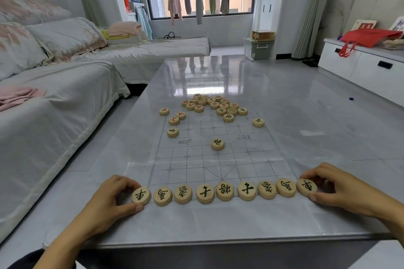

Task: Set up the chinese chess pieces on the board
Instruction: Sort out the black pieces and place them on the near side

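Note:
A clear printed chess board (188, 161) lies on the glossy grey table (306, 116). Several round wooden pieces with black characters stand in a row (225, 191) along the board's near edge. My left hand (113, 197) pinches the leftmost piece (141, 195) between thumb and fingers. My right hand (332, 185) pinches the rightmost piece (306, 186) the same way. A single black piece (217, 144) sits mid-board near the river. A loose pile of red and black pieces (215, 105) lies at the board's far end.
Several stray pieces (173, 120) sit at the board's far left, and one (258, 122) at the far right. A covered sofa (54, 94) runs along the table's left side. A white cabinet (360, 65) with a red bag stands at the right.

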`<action>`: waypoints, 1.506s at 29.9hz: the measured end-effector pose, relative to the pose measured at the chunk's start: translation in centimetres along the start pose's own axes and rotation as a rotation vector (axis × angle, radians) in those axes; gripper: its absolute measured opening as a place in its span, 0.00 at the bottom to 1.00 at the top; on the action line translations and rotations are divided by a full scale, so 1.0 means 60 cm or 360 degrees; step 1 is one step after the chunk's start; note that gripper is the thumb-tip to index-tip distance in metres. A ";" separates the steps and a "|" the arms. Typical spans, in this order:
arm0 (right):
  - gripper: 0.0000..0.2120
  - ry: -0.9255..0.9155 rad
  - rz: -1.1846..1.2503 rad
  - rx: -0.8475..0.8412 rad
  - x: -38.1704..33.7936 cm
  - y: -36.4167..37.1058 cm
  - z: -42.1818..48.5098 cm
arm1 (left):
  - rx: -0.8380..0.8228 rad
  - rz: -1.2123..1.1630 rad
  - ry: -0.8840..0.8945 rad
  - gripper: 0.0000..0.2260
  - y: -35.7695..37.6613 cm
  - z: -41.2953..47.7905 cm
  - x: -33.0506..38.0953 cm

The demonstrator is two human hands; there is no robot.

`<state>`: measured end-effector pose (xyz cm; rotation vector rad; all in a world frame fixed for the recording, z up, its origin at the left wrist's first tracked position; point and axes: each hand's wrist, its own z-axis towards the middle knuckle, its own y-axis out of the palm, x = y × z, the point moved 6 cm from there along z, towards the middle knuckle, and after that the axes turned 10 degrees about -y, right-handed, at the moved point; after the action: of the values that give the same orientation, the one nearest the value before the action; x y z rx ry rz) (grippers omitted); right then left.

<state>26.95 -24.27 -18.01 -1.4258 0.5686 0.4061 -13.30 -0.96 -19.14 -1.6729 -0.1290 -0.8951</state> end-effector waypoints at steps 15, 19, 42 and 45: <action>0.35 -0.0034 0.0023 0.0085 0.017 -0.001 -0.002 | -0.0027 0.0024 0.0070 0.28 0.005 -0.001 0.002; 0.36 -0.0060 -0.0016 0.0090 0.018 -0.001 -0.003 | -0.0025 0.0029 0.0097 0.26 0.007 0.001 0.000; 0.37 -0.0058 0.0026 0.0038 0.016 0.004 0.001 | -0.0075 -0.0007 0.0093 0.29 0.006 0.001 0.003; 0.37 -0.0052 0.0039 0.0044 0.018 0.004 0.000 | -0.0067 0.0007 0.0082 0.29 0.007 0.001 0.003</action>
<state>27.65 -24.34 -18.84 -1.3845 0.5637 0.4385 -12.93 -1.09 -19.36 -1.6871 -0.0720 -0.9424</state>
